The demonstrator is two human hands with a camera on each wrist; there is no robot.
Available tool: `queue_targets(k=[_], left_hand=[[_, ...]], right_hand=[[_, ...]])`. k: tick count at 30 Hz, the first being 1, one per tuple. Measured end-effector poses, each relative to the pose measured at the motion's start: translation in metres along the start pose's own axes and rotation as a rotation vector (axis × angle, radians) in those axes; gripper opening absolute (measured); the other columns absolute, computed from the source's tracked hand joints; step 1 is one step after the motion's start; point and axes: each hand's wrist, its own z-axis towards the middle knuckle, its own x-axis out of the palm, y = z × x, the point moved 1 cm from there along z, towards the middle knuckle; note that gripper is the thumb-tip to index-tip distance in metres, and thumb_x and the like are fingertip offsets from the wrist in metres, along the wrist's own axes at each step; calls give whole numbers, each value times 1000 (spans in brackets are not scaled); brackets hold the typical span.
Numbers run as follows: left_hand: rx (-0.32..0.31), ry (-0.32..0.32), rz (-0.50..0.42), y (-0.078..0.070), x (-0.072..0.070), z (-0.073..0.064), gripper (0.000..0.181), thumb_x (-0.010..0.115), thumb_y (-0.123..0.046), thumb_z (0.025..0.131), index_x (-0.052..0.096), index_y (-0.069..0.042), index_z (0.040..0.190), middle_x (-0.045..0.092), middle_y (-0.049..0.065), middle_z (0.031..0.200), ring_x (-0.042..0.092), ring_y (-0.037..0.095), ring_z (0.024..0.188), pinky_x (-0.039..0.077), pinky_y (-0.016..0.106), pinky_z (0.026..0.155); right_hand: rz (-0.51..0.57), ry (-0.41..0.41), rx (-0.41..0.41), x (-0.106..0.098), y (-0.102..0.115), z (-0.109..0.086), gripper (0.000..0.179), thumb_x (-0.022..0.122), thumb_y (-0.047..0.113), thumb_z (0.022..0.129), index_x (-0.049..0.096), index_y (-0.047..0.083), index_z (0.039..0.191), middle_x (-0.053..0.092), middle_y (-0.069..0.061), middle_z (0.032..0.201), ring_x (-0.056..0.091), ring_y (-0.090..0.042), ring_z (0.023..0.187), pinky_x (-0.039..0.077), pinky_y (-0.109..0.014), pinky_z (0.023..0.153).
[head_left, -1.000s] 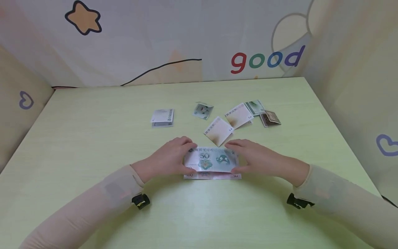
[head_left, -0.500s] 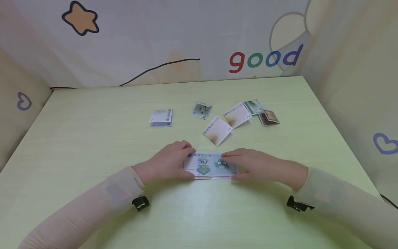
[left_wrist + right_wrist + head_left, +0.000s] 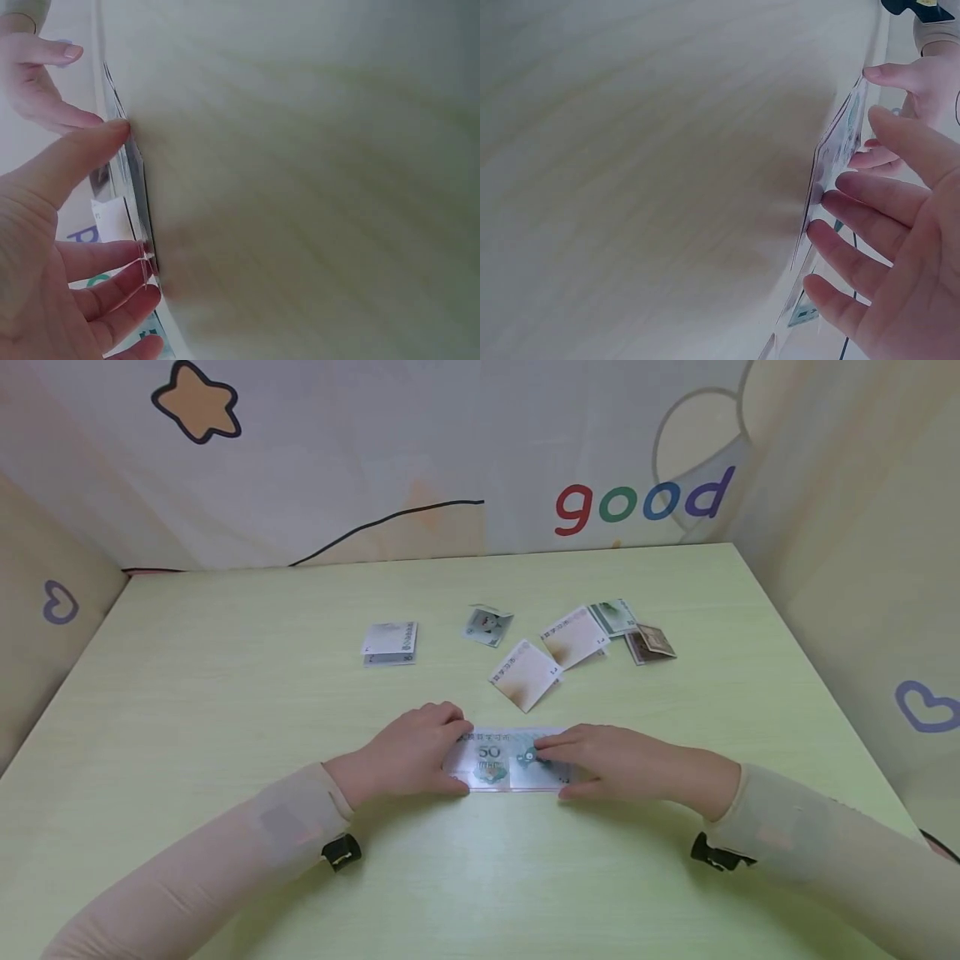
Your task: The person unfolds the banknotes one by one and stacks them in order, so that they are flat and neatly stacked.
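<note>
A green-and-white 50 play banknote point(image 3: 491, 762) lies flat at the middle of the table, with a thin pink edge of another note showing beneath it. My left hand point(image 3: 408, 750) grips its left end, thumb at the near edge and fingers at the far edge. In the left wrist view the thumb point(image 3: 112, 131) touches the notes' edge. Over the right end my right hand point(image 3: 622, 762) rests its fairly straight fingers on the printed face, its thumb by the near edge. The right wrist view shows those fingers point(image 3: 870, 225) spread against the notes point(image 3: 836, 150).
Beyond the hands lie folded play notes: a pale one point(image 3: 390, 643) at left, a small green one point(image 3: 487, 627), two whitish ones point(image 3: 525, 677) overlapping, another green one point(image 3: 615, 617) and a brown one point(image 3: 650, 645). Printed cloth walls point(image 3: 337, 452) enclose the table point(image 3: 187, 693).
The 50 note has come toward the near side and now covers the pink note that stuck out below it. Both hands have shifted slightly nearer; the right fingers lie further over the note.
</note>
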Motion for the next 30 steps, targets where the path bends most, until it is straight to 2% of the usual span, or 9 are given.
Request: queue_targets(k=[7, 15, 18, 22, 30], left_hand=[[-8, 2, -3, -1, 2, 0, 73, 77, -45, 73, 54, -4, 129, 50, 8, 121, 47, 19, 101, 43, 28, 87], [50, -25, 16, 7, 3, -7, 68, 76, -42, 75, 56, -7, 129, 51, 11, 123, 49, 24, 104, 43, 33, 91], [58, -27, -7, 12, 3, -9, 64, 77, -39, 75, 57, -11, 129, 50, 12, 124, 48, 26, 106, 43, 34, 90], [44, -28, -49, 17, 1, -11, 59, 77, -36, 75, 59, -14, 128, 50, 13, 124, 47, 27, 109, 43, 35, 90], [15, -29, -101, 23, -2, -14, 57, 79, -32, 74, 61, -13, 125, 49, 13, 125, 47, 27, 111, 43, 37, 92]], right_hand=[[-1, 12, -8, 0, -2, 0, 52, 66, 28, 87, 52, 3, 131, 46, -9, 139, 41, -28, 127, 36, -45, 102], [54, 36, -10, -2, -6, -1, 51, 63, 29, 89, 52, 4, 132, 43, -8, 141, 37, -28, 130, 34, -47, 103], [80, 41, -13, -2, -7, -2, 50, 63, 28, 90, 51, 4, 132, 42, -7, 142, 36, -29, 130, 33, -48, 103], [93, 56, -4, -3, -8, -3, 51, 62, 29, 90, 51, 5, 134, 41, -6, 143, 35, -29, 131, 33, -48, 103], [117, 68, 0, -4, -10, -1, 51, 61, 30, 91, 50, 6, 134, 40, -5, 143, 34, -28, 132, 32, -48, 104]])
